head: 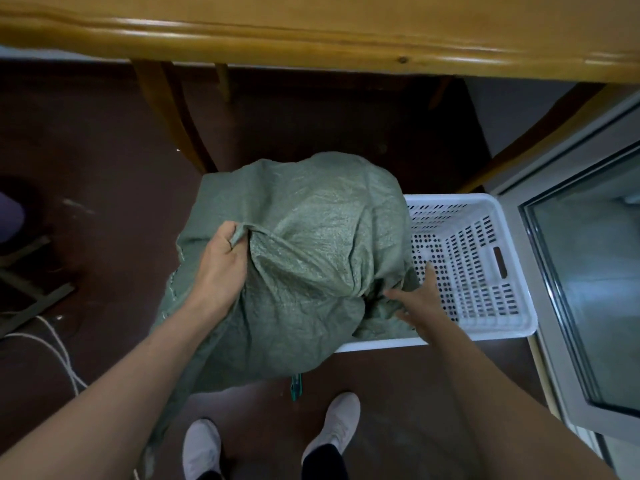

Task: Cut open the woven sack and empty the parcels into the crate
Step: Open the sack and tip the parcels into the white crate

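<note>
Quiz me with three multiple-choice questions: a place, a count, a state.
1. Where is the white perforated plastic crate? A on the wooden table; B right of the green woven sack; C on a chair.
2. How many white shoes show? A one; B two; C three.
3. The left hand? A flat on the floor; B holding a parcel; C gripping the sack.
Answers: B, the sack overlaps its left side; B, both show at the bottom; C, fingers curl round a fold.
</note>
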